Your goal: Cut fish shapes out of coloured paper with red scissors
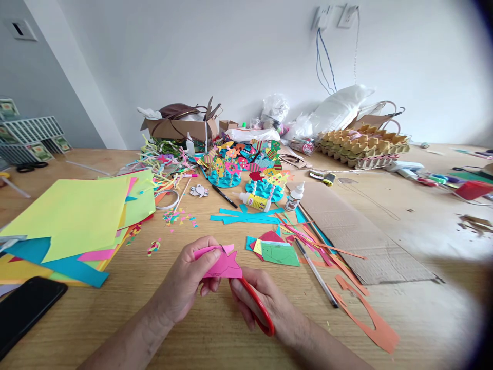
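My left hand (192,275) pinches a piece of pink paper (222,264) between thumb and fingers. A fish outline is drawn on the paper, and its upper right edge is partly cut away around the tail. My right hand (265,298) is wrapped round a pair of red-handled scissors (257,303) just below the paper's right corner. Most of the scissor blades are hidden behind the paper. Right of the paper lies a small stack of colored paper pieces, topped by a green piece (279,253) with a drawn outline. A pen (316,275) rests beside that stack.
Yellow paper sheets (69,216) and a black phone (31,313) lie at left. Behind are two blue bases with paper fish (224,177), a glue bottle (295,196), and a marker (224,196). Flat cardboard (358,231) and orange scraps (381,329) lie at right.
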`<control>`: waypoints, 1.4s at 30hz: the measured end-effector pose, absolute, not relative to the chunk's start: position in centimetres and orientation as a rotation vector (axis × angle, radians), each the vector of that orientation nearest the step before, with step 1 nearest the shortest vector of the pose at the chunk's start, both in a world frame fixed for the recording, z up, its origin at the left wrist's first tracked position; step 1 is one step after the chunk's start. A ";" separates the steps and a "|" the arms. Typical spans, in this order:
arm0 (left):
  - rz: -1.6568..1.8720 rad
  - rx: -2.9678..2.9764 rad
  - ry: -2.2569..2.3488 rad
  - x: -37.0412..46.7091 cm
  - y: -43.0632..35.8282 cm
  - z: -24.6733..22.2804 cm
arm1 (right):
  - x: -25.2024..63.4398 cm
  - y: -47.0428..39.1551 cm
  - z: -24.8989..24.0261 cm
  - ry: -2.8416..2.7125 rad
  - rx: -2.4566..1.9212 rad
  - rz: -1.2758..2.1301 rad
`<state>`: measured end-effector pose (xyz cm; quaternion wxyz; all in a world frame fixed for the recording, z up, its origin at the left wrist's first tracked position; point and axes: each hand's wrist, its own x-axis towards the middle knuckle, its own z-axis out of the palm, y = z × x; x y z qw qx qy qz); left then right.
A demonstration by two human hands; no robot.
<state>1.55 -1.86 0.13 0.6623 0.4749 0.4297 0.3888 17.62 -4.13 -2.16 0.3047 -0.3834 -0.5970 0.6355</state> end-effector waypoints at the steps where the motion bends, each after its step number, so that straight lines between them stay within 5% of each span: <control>1: 0.876 1.072 0.972 1.5 -1.8 0.1 | 17.6 -4.1 -2.2 -1.578 -1.009 1.682; 42: 0.710 1.127 0.960 0.2 -1.0 0.3 | 17.8 -3.9 -1.7 -1.706 -1.101 1.677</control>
